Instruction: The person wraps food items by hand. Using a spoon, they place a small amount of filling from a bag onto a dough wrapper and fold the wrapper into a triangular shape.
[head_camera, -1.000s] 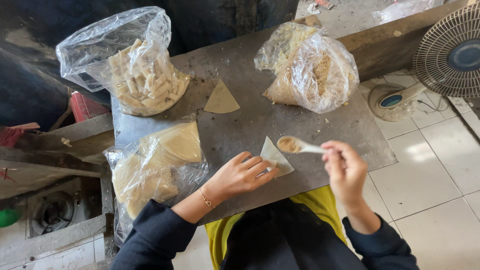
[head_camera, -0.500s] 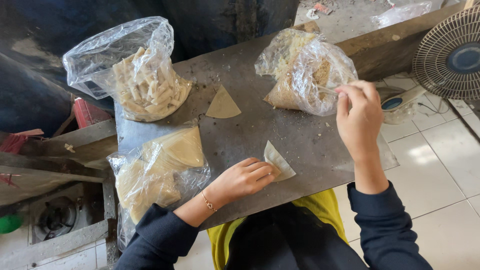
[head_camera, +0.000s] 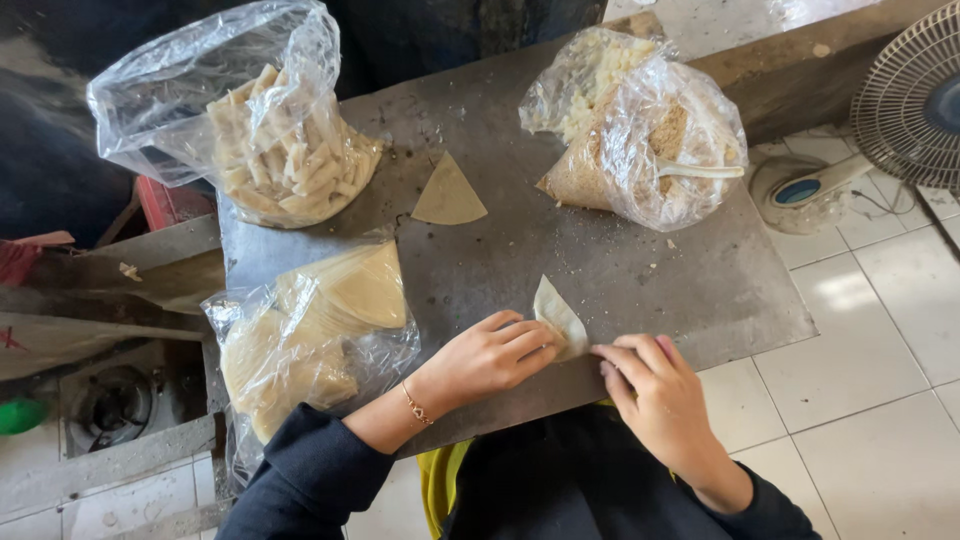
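Observation:
A thin pale dough wrapper (head_camera: 558, 317) lies near the front edge of the grey metal worktop (head_camera: 520, 240), partly folded over. My left hand (head_camera: 487, 357) rests on the worktop with its fingertips on the wrapper's left side. My right hand (head_camera: 655, 385) touches the wrapper's right side with its fingers curled. A white spoon (head_camera: 697, 171) sits inside the clear bag of brown and pale filling (head_camera: 640, 135) at the back right. One loose triangular wrapper (head_camera: 447, 192) lies in the middle of the worktop.
A clear bag of rolled pastry sticks (head_camera: 275, 150) stands at the back left. A bag of stacked wrappers (head_camera: 310, 330) lies at the front left. A fan (head_camera: 905, 100) stands on the tiled floor at right. A stove burner (head_camera: 110, 405) is low on the left.
My right hand left the spoon in the filling bag and came back down to the wrapper, which is now folded. My left hand stayed on the wrapper.

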